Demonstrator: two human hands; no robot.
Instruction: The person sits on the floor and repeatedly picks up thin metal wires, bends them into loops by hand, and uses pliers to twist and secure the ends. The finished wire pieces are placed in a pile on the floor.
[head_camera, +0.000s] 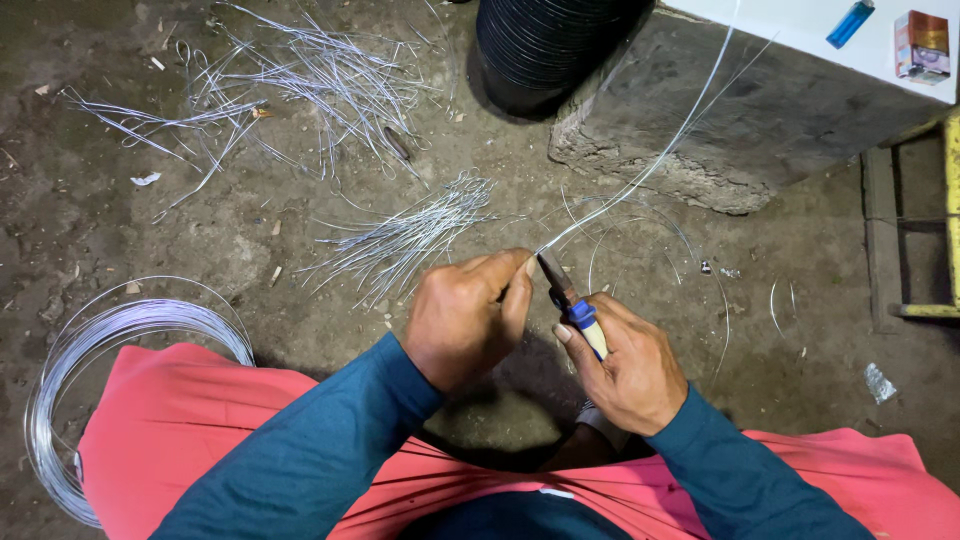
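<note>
left hand (463, 318) pinching wire (640, 170), right hand (628, 362) gripping pliers (568, 298)

The left hand (465, 318) pinches a long wire (650, 165) while the right hand (628, 365) grips blue-handled pliers (568, 300) at it, above cut wire pieces (405, 240) on the floor (120, 230).

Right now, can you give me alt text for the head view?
The left hand pinches thin silver wire strands while the right hand grips blue-handled pliers at them. Cut wire pieces and a silver wire coil lie on the dirt floor.
</note>
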